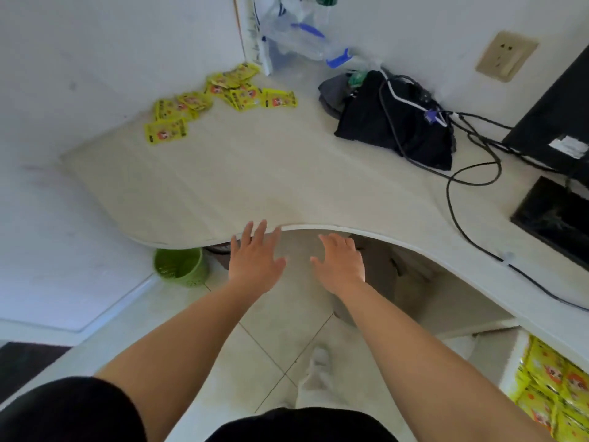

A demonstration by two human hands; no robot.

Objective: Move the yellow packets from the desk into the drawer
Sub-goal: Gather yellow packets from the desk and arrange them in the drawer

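Several yellow packets [223,97] lie scattered at the far left corner of the pale desk [242,173], against the wall. The open drawer [513,355] sits at the lower right below the desk edge, with more yellow packets [554,390] stacked inside it. My left hand [255,260] and my right hand [341,263] hover side by side just in front of the desk's curved front edge, both empty with fingers spread, palms down. The left fingertips reach the desk edge.
A black bag [395,122] with cables [459,173] lies at the back right, beside a black monitor [554,122]. Clear plastic bottles [306,36] stand in the far corner. A green basket [181,266] sits on the floor under the desk.
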